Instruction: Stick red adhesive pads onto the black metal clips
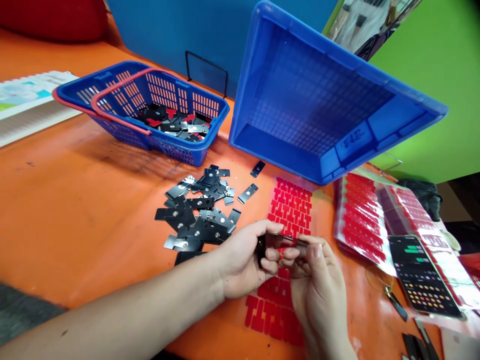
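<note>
My left hand [243, 262] is closed around a dark, thin metal plate [261, 248], with the thumb along its top edge. My right hand [318, 280] meets it from the right, its thumb and fingers pinching the end of a thin dark strip [300, 242] seen edge-on. Whether this is one piece or two, I cannot tell. Beneath both hands lies a clear sheet of red T-shaped stickers [290, 205], partly covered by them. Left of the hands is a loose pile of black metal plates [202, 227], each with a small round spot.
A blue basket [131, 130] with red handles holds more plates, some bearing red pieces. Behind the sheet, a large blue crate [337, 172] stands tilted. Stacked red sticker sheets [360, 215], a lit phone [423, 275] and a small blade-like tool [395, 304] lie at right.
</note>
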`<state>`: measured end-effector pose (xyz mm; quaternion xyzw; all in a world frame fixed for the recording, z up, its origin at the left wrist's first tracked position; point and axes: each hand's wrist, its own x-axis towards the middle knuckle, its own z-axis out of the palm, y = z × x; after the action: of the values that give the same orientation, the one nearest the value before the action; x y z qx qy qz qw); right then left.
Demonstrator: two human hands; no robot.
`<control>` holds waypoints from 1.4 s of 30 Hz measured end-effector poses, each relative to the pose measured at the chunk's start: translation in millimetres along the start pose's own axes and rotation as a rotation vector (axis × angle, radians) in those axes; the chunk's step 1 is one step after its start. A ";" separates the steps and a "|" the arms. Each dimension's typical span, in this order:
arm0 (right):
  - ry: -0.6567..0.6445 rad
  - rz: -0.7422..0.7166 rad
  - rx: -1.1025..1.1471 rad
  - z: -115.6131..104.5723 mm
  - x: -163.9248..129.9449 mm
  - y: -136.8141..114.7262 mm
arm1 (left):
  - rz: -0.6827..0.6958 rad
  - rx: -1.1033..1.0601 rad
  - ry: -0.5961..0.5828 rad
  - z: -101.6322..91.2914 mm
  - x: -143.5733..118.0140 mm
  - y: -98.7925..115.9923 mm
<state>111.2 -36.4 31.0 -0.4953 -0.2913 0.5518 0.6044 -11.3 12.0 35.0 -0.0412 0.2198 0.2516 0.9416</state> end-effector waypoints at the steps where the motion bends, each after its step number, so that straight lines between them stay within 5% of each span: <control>1: -0.003 0.003 0.008 -0.2 -0.2 0.0 | 0.002 -0.003 0.006 0.6 -0.2 0.0; 42: -0.028 0.089 0.062 1.1 5.4 4.1 | 0.138 -0.004 0.131 2.9 -5.6 0.0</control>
<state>109.9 -31.4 26.5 -0.4813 -0.2601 0.5937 0.5901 -14.5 9.9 40.1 -0.0442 0.2827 0.3132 0.9056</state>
